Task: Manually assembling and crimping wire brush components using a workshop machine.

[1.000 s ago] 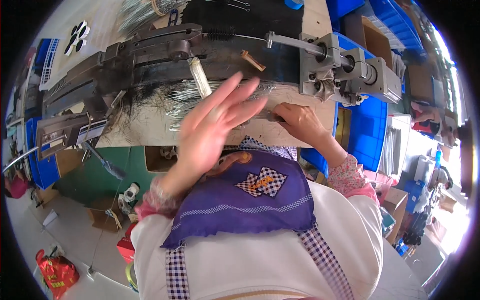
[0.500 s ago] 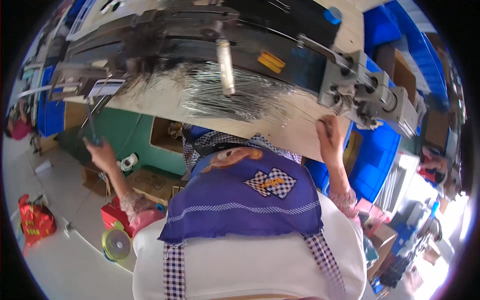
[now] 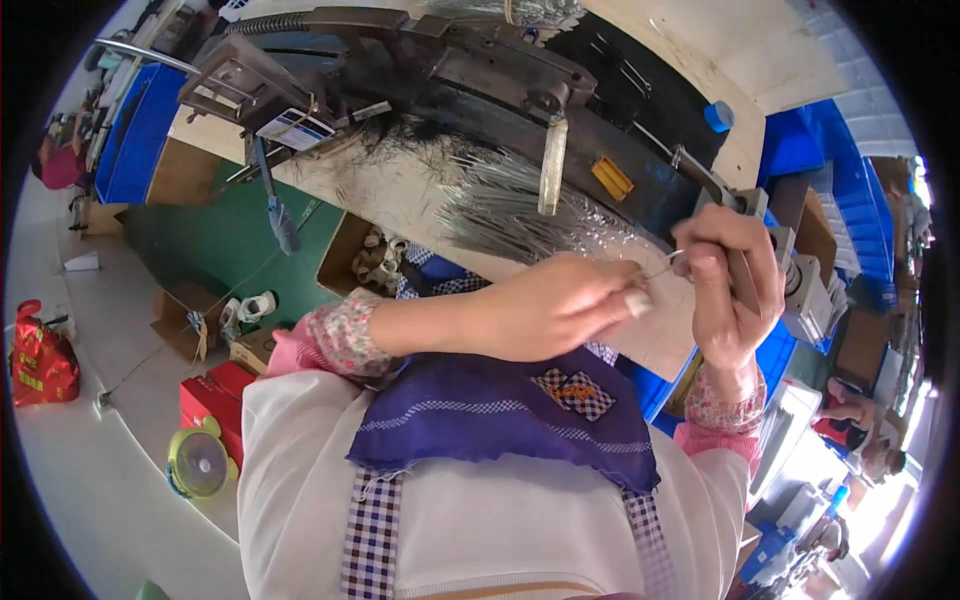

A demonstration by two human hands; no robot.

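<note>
My left hand (image 3: 575, 308) reaches across my front, its thumb and fingers pinched together. My right hand (image 3: 735, 285) is closed close by, beside the grey metal machine head (image 3: 802, 295). A thin metal wire (image 3: 660, 268), bent at one end, runs between the fingertips of both hands; its ends are hidden by the fingers. Beyond my hands a loose pile of thin metal wires (image 3: 505, 215) lies on the light wooden bench top (image 3: 385, 205). Over the pile stands a metal lever handle (image 3: 553, 165) on a dark press. A grey-wrapped handle (image 3: 283, 225) hangs at the left, untouched.
A yellow block (image 3: 612, 178) and a blue round cap (image 3: 718, 116) lie behind the pile. Blue bins (image 3: 845, 150) stand at the right. Below the bench's left side are an open carton (image 3: 350, 255), a red box (image 3: 212, 405) and a small green fan (image 3: 200, 462).
My left hand has let go of the hanging handle and come right to my right hand. My right hand has lifted and moved right. The head view has shifted.
</note>
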